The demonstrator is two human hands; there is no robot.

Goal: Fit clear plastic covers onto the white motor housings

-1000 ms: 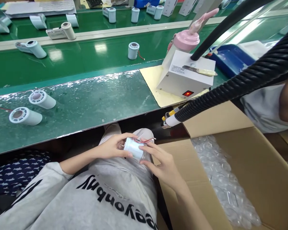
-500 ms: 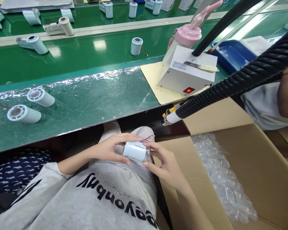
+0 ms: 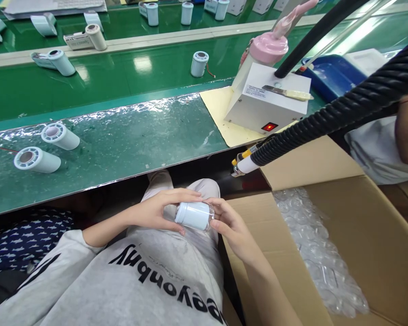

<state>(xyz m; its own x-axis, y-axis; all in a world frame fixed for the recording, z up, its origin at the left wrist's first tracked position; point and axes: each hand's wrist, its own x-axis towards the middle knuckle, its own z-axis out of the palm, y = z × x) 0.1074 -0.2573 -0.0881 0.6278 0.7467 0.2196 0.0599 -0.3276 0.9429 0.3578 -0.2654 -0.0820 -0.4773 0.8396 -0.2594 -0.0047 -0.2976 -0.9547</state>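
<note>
Over my lap I hold a light-blue plastic cylinder [image 3: 193,216] on its side, a clear plastic piece at its right end. My left hand [image 3: 156,210] wraps its left end, fingers along the far side and thumb on the near side. At the clear end, my right hand [image 3: 234,231] pinches with thumb and fingertips. On the bench edge to the left lie two similar cylinders, a farther one [image 3: 60,136] and a nearer one [image 3: 37,160], with ringed ends facing left; a red wire trails beside the nearer one.
An open cardboard box [image 3: 353,222] with clear plastic domes [image 3: 319,253] stands at my right. Over it reaches a black corrugated hose [image 3: 326,111]. A white box [image 3: 268,99] with a lit red switch sits on the bench. Beyond, the green belt [image 3: 122,86] carries several blue parts.
My right hand has closed in further around the clear end. The red and dark wires that showed between my hands are out of sight. Parts on the near belt have shifted slightly right.
</note>
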